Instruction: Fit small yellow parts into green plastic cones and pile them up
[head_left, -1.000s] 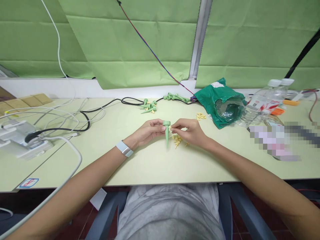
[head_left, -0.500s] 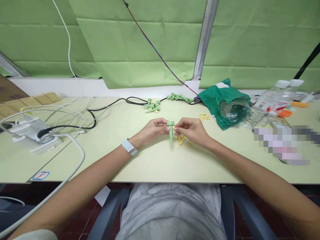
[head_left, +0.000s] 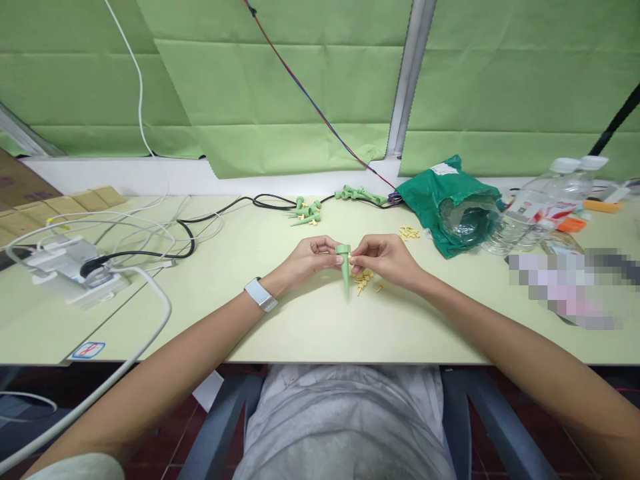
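holding green spike (head_left: 345,270), yellow peg (head_left: 349,257)

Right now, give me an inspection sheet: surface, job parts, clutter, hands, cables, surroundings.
Surface: pale tabletop; spills: nothing seen.
Job parts: green spike, held point-down; loose yellow pieces nearby; other green spikes farther back.
Clutter: opened green bag, plastic bottles.
Hands: left hand holds the spike; right hand pinches a yellow piece at its side.
Cables: black cable and white cable, left; red-blue wires, back.
Surroundings: green wall covering, chair.
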